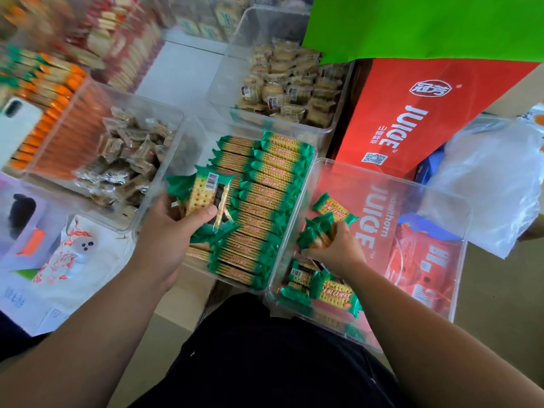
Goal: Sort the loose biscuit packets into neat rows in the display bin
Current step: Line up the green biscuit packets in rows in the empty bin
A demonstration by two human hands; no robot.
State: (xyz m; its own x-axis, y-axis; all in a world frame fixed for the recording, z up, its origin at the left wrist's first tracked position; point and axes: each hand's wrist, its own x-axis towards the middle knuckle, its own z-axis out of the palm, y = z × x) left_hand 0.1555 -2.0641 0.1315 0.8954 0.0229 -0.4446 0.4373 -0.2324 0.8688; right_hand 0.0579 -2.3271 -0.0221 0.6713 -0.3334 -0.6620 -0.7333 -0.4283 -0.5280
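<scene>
A clear display bin (312,160) in the middle holds green-and-yellow biscuit packets (265,201) standing in tight rows. My left hand (173,231) grips a small stack of the same packets (206,192) over the bin's left side, barcode side up. To the right, a second clear bin (435,237) holds a few loose packets (326,290) at its near-left corner. My right hand (338,248) reaches into that bin and grips a bunch of packets (316,235). One loose packet (331,206) lies just beyond that hand.
Further clear bins hold brown wrapped snacks (126,160), beige packets (291,83) and orange packets (47,92). A red juice carton (412,119) lies under and behind the right bin. A plastic bag (494,178) sits at far right, a green sheet (412,25) above.
</scene>
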